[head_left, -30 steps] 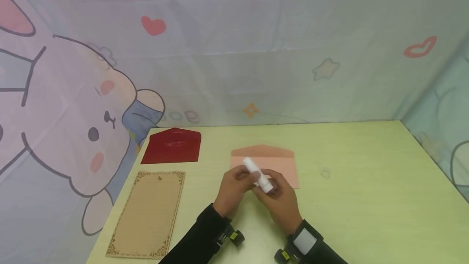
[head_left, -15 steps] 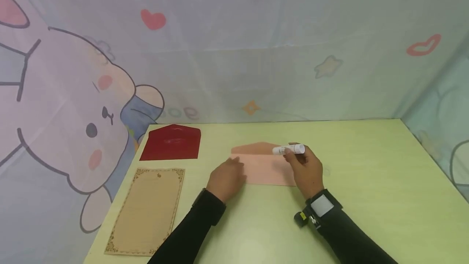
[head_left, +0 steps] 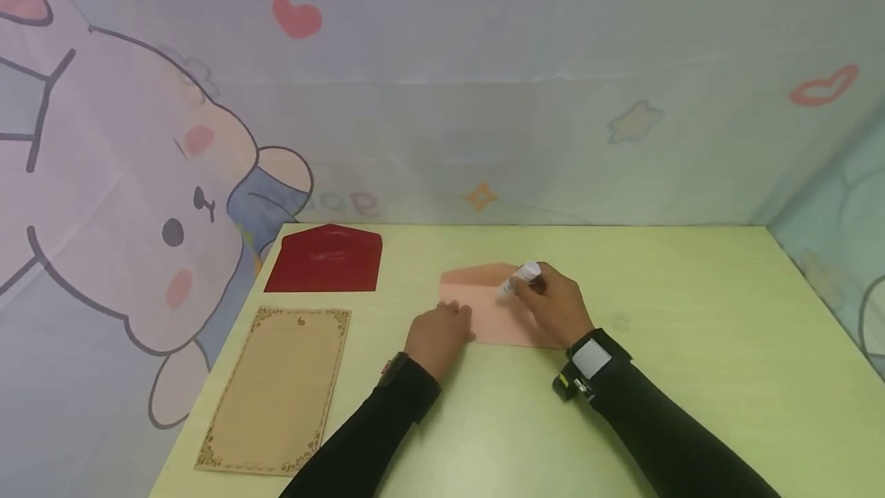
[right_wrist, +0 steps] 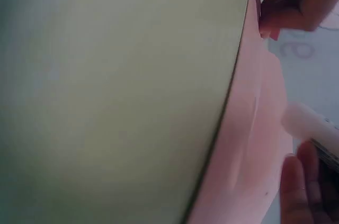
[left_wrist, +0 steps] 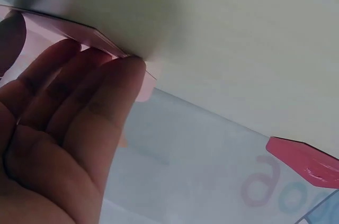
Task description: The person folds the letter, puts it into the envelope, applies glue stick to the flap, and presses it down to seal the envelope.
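A pink envelope (head_left: pixel 487 321) lies on the table with its flap raised away from the person. My left hand (head_left: pixel 439 336) rests on the envelope's left part; the left wrist view shows its fingers (left_wrist: pixel 98 113) loosely extended along the edge. Over the flap's right part, my right hand (head_left: pixel 558 304) pinches a white glue stick (head_left: pixel 523 275), held at a slant. In the right wrist view the glue stick (right_wrist: pixel 312 126) is blurred near the envelope (right_wrist: pixel 243 150); whether its lower end touches the paper I cannot tell.
Back left on the table (head_left: pixel 691 344) lies a red envelope (head_left: pixel 325 261) with its flap up. A tan letter sheet (head_left: pixel 273 390) with an ornate border lies in front of it, by the left forearm. A printed curtain (head_left: pixel 429 98) hangs behind the table.
Both hands held the glue stick together at first. They parted: the left hand came down onto the envelope, and the right carried the glue stick right, then back left and tilted it over the flap.
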The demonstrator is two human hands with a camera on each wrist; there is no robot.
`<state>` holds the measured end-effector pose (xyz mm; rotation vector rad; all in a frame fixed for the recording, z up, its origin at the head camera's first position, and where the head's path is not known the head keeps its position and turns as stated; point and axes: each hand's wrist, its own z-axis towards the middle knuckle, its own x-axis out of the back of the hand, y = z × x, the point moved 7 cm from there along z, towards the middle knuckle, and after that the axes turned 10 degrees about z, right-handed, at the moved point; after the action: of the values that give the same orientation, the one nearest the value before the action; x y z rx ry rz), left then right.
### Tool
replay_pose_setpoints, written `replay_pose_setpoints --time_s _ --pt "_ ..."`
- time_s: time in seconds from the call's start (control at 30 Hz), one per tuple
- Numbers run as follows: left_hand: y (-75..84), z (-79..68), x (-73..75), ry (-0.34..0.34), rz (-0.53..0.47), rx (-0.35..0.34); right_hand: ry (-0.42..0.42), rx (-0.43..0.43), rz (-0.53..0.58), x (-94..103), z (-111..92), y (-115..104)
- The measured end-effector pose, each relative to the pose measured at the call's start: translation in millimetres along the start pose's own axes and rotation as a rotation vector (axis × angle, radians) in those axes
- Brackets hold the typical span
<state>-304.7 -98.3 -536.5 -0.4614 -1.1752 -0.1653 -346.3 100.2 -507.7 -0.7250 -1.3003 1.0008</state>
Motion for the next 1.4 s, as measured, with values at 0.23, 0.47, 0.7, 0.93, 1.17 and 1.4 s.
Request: replay_pose_setpoints --time_s 0.23,0.47,0.7,0.93,1.17,1.4 --pt "-1.3 3.2 -4.1 -0.055 -0.018 -0.041 -0.129 0.115 -0.155 -28.5 21.1 -19.6" --pt "0.7 2.5 -1.0 -0.124 0.064 -0.023 -0.208 0.121 -0.257 -42.0 33.7 -23.1" --pt "2.3 2.5 15.5 -0.177 0.082 -0.025 -0.242 0.090 -0.314 -47.3 34.3 -23.0" --pt "-0.5 3.3 15.8 -0.148 0.074 -0.012 -0.237 0.105 -0.313 -38.2 36.7 -17.6" --pt "-2.0 3.2 21.1 -0.154 0.071 -0.001 -0.203 0.146 -0.326 -22.2 37.8 1.2" --pt "-1.2 1.5 21.4 -0.160 0.044 -0.006 -0.198 0.155 -0.334 -3.1 25.1 -1.6"
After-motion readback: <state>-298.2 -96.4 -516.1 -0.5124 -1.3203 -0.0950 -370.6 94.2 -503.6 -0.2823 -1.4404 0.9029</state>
